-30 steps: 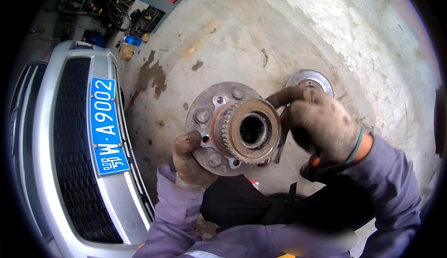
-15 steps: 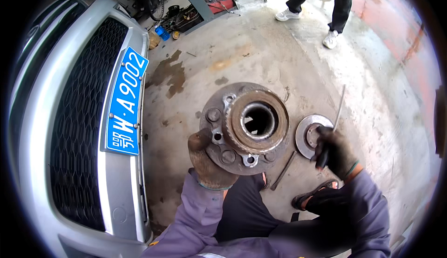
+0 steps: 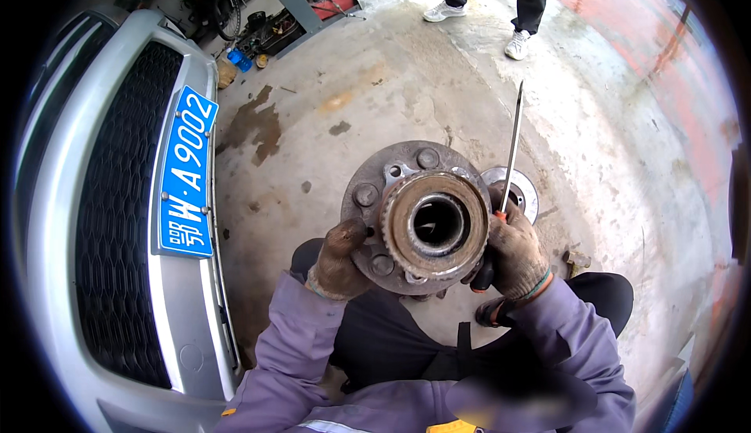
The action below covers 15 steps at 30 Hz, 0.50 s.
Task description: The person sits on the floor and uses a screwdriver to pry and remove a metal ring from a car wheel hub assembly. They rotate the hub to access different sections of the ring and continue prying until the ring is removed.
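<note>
A rusty metal wheel hub (image 3: 366, 195) with bolt heads, a toothed ring and a dark centre bore faces up above my lap. My left hand (image 3: 339, 261), in a dirty knit glove, grips its left edge with the thumb on the flange. My right hand (image 3: 512, 253), also gloved, is at the hub's right side, closed on a screwdriver (image 3: 512, 143) with an orange and black handle, its long shaft pointing away from me. Behind them a metal disc (image 3: 526, 192) lies on the floor, partly hidden.
A silver car bumper (image 3: 117, 214) with mesh grille fills the left. A person's legs and white shoes (image 3: 517, 43) stand at the back. A steel post (image 3: 301, 4), clutter and a blue container (image 3: 239, 61) are top left; a small metal tool (image 3: 576, 263) lies right.
My right hand, out to the right with the screwdriver half a second ago, has moved in against the hub. The screwdriver now stands along the hub's right side.
</note>
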Motion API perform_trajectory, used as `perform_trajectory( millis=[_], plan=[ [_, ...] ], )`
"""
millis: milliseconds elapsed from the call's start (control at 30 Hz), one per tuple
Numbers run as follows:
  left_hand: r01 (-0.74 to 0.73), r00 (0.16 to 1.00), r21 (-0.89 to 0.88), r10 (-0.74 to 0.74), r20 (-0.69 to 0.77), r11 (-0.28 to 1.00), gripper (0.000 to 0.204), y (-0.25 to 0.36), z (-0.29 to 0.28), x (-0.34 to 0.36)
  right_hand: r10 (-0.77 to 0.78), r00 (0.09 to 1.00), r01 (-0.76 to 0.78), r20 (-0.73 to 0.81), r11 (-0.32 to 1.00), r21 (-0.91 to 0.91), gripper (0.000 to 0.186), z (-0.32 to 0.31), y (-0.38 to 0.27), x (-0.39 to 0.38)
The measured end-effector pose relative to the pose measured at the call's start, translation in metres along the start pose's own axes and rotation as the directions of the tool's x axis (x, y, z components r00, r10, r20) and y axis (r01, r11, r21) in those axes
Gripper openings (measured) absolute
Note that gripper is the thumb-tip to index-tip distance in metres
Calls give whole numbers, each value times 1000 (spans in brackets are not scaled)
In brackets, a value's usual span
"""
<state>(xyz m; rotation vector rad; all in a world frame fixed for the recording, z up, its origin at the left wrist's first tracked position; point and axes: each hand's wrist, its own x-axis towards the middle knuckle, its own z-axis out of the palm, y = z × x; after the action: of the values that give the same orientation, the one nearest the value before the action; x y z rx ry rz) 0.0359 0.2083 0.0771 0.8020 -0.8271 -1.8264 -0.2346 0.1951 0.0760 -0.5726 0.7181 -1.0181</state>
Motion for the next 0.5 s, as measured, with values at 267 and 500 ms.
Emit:
perform_trajectory(
  millis=[267, 500],
  plan=[
    [-223, 970, 44, 226, -86, 974, 80, -74, 40, 44, 238, 970, -224, 46, 811, 541, 39, -32, 43, -5],
    [-165, 929, 983, 322, 183, -83, 49, -153, 21, 64, 187, 957, -254, -223, 911, -326, 40, -46, 18, -18]
  ],
)
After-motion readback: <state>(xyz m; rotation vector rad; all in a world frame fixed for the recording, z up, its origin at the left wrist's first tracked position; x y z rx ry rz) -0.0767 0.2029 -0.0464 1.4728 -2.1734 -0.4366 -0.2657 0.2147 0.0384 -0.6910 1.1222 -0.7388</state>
